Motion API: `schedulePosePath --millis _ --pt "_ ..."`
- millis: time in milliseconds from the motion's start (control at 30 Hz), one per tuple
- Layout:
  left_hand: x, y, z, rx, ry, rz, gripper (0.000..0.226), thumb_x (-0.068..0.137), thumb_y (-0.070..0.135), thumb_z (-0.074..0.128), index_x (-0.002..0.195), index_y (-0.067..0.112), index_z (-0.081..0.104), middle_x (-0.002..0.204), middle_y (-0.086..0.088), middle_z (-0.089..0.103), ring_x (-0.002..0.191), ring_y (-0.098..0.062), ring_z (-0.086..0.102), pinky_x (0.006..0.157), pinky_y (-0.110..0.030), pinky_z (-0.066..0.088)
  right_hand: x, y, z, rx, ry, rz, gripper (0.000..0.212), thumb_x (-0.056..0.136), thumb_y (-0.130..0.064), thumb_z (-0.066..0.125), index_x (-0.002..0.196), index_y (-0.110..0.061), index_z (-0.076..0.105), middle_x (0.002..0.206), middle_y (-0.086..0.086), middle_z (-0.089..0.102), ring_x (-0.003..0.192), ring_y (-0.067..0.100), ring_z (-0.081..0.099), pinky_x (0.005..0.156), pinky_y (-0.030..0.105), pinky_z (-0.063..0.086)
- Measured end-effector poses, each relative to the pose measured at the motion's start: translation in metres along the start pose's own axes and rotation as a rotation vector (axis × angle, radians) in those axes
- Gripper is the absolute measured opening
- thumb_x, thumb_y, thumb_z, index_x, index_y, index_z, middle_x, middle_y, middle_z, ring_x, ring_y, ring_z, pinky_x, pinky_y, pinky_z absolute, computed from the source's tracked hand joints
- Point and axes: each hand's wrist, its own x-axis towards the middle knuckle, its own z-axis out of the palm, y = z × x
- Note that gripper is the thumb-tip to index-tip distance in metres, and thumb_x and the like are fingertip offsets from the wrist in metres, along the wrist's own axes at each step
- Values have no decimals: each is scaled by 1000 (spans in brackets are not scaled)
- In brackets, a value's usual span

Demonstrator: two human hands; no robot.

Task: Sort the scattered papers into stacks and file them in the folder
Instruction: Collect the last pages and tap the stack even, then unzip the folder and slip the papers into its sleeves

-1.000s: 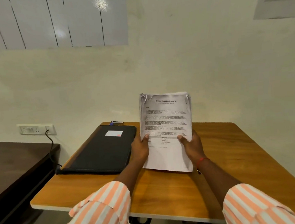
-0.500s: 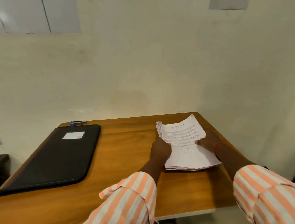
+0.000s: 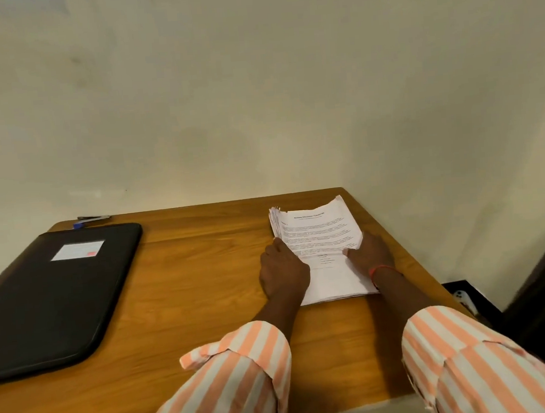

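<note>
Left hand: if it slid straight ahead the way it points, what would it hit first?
The left hand already holds the left edge of the paper stack, so it would likely scrape along that, then cross bare table to the wall.

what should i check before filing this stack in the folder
1. Stack flat on table: ok.
2. Both hands hold it, left hand at its left edge, right hand with thumb on top: ok.
3. Edges squared: not ok, the far left corner is ragged.
4. Folder open: not ok, it lies closed.
5. Path from stack to folder free: ok.
6. Sheet order: cannot tell.
</note>
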Motion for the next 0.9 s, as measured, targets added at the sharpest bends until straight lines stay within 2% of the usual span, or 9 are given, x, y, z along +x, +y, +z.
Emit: schedulePosePath --millis 167,300,367,433,500,633,800,867,900 --pt "2 0 -1 19 0 9 61 101 28 42 153 0 25 142 -18 45 123 -28 47 103 -36 41 3 -1 1 -74 22 1 46 87 -41 75 120 -11 63 122 12 66 110 34 61 93 42 52" --pt "10 -9 -2 -37 -45 8 63 108 36 36 157 -1 20 152 -21 38 134 -33 44 109 -40 40 6 -2 -6 -143 -12 63 69 85 -49 74 136 -9 50 136 16 57 124 38 53 101 47 48" --pt "13 -22 -14 17 -83 120 56 111 36 29 155 1 29 156 -22 35 138 -37 40 111 -43 38 0 -10 -14 -170 32 83 73 87 -50 71 140 -8 44 141 18 51 131 40 47 104 48 42" --pt "16 -41 -27 71 -68 200 45 111 33 31 145 6 44 147 -22 43 130 -37 46 103 -43 42 -5 -21 -16 -114 96 80 71 92 -48 67 143 -6 42 145 20 47 135 41 42 109 52 37" --pt "14 -74 -41 37 35 128 41 107 35 41 139 10 46 139 -17 47 121 -32 51 94 -40 46 -14 -40 -11 -57 137 15 68 93 -46 64 144 -6 42 146 20 48 135 42 43 112 55 36" --pt "0 -155 -76 127 149 -12 43 103 43 48 132 12 52 128 -11 51 112 -25 51 96 -37 47 -51 -104 24 -128 59 -247 60 96 -42 61 143 -9 46 142 17 53 132 37 47 110 50 35" --pt "-30 -251 -122 225 171 -191 44 98 42 54 131 13 53 134 -11 51 124 -27 49 105 -40 42 -131 -197 98 -77 -209 -515 49 96 -39 60 136 -11 54 137 16 57 127 35 50 106 44 42" --pt "-41 -282 -132 248 137 -295 57 96 53 52 136 13 51 141 -15 50 134 -33 43 114 -47 36 -162 -223 128 -55 -320 -569 51 97 -39 58 140 -13 52 141 13 54 130 31 49 109 42 41" --pt "-49 -301 -141 254 87 -371 70 95 62 48 144 12 46 149 -19 44 142 -39 36 118 -54 28 -180 -240 147 -37 -368 -607 52 98 -40 58 143 -14 51 143 12 53 130 30 49 110 41 41"
